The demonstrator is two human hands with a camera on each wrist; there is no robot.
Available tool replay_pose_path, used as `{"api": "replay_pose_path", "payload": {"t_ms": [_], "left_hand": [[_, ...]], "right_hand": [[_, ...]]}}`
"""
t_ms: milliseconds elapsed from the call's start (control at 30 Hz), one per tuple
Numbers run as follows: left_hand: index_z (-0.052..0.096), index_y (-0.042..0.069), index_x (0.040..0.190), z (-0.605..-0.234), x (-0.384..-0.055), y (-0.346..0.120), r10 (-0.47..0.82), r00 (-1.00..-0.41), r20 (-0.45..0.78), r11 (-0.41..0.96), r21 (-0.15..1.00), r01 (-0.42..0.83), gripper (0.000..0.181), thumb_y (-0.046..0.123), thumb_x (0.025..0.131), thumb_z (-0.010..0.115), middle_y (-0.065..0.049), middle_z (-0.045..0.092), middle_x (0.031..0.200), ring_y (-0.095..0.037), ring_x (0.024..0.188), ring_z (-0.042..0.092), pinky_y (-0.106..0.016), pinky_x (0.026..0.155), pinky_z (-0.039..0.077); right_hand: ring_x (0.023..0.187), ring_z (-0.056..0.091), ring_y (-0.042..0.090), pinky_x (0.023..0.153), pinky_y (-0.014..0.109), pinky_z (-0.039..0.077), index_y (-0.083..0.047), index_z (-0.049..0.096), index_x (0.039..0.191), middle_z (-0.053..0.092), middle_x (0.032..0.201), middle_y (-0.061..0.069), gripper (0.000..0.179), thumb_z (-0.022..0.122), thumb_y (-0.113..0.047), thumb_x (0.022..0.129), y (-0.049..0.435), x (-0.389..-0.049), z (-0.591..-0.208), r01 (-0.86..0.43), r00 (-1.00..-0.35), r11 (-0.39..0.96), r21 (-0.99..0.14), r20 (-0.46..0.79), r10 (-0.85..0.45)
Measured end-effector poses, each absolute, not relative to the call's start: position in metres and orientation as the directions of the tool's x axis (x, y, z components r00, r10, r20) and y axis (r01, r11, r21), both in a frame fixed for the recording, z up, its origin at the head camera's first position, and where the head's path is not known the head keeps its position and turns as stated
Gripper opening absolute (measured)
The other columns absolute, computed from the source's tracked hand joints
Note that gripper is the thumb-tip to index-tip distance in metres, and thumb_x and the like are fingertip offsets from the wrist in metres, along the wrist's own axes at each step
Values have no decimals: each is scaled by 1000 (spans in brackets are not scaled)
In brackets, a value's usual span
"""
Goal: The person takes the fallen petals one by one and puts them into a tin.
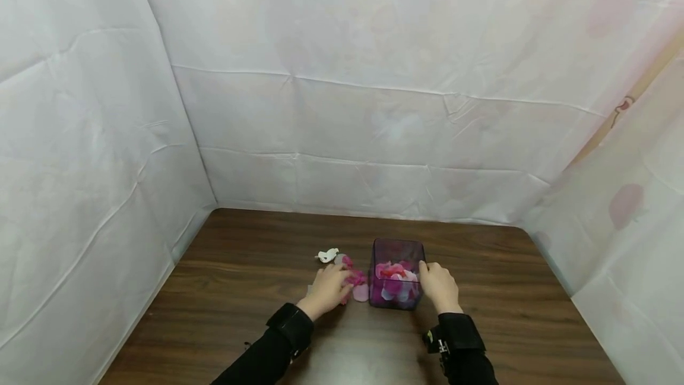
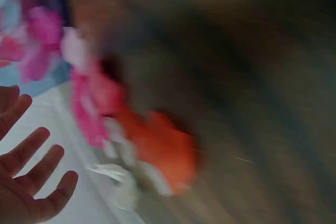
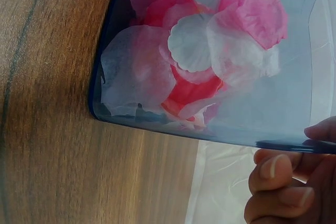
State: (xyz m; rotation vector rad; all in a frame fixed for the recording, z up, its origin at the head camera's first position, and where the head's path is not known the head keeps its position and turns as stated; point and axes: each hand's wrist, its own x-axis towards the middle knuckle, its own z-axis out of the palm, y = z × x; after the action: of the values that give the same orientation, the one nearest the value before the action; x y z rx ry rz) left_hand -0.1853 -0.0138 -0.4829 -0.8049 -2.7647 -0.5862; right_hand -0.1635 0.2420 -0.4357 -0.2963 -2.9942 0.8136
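A see-through purple box stands on the table with pink, red and white artificial petals inside. My right hand pinches its right-hand rim, thumb on the inside and curled fingers outside in the right wrist view. To the left of the box, my left hand reaches over loose petals, partly covering them. In the left wrist view its fingers are spread and nearly straight, with nothing gripped. Among the petals there, an orange one shows, blurred. A small white bird-like piece lies just beyond the left hand.
The brown wood-grain table carries all of this. White cloth walls enclose its back and both sides. Inside the box lies a white scalloped, shell-like piece among the petals.
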Motion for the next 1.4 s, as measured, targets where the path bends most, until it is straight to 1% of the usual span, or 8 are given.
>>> {"api": "replay_pose_path", "payload": {"t_ms": [200,333,500,667,900,1067,1267,1400], "left_hand": [[68,13,106,-510,-181,-39,525,-811,257,786,218,578,27,9,79,68,-8,65,105,-27,92,63,-41,73,52],[70,12,96,-517,-179,-46,543,-789,287,779,178,601,24,5,74,73,-5,65,92,-23,79,61,-33,65,50],[68,13,86,-517,-181,-45,525,-779,344,783,163,600,17,10,71,77,-1,62,83,-20,73,59,-30,61,48],[67,14,80,-515,-183,-38,499,-800,334,812,141,566,18,21,70,79,0,62,82,-20,71,59,-30,59,47],[61,16,69,-516,-185,-31,502,-799,330,830,76,553,21,27,68,79,2,60,70,-19,67,58,-30,57,44],[58,17,63,-518,-186,-28,516,-785,342,829,31,558,23,28,70,78,4,59,68,-16,66,56,-28,56,42],[64,16,65,-520,-186,-20,568,-737,366,818,-151,555,15,22,76,72,3,61,71,-14,67,56,-26,57,43],[63,16,66,-520,-185,-17,564,-738,371,820,-141,555,13,19,74,73,2,60,71,-14,67,56,-27,55,41]], "right_hand": [[104,57,48,83,58,46,6,62,115,61,115,30,49,32,-29,99,242,-163,-438,170,-982,850,-499,-13,189],[104,57,48,83,58,46,6,61,117,60,116,29,49,32,-29,99,242,-163,-438,175,-981,846,-504,-15,195],[104,56,48,82,58,46,6,60,118,60,117,30,49,32,-30,99,242,-165,-435,175,-981,841,-512,-15,195],[103,57,48,81,57,47,6,61,116,61,116,29,48,32,-29,100,241,-165,-432,170,-982,845,-508,-14,189],[105,56,49,82,57,46,7,59,119,59,118,30,49,31,-29,100,241,-160,-431,183,-981,842,-507,-33,193],[103,57,48,81,57,47,7,60,117,60,116,30,49,32,-29,100,241,-160,-432,183,-980,841,-509,-23,199],[102,58,48,81,57,46,7,62,115,61,114,30,48,33,-28,100,242,-161,-431,168,-982,848,-503,-8,190],[104,57,48,82,58,46,6,61,116,61,116,29,48,33,-29,99,240,-161,-431,174,-981,847,-502,-15,193]]}}
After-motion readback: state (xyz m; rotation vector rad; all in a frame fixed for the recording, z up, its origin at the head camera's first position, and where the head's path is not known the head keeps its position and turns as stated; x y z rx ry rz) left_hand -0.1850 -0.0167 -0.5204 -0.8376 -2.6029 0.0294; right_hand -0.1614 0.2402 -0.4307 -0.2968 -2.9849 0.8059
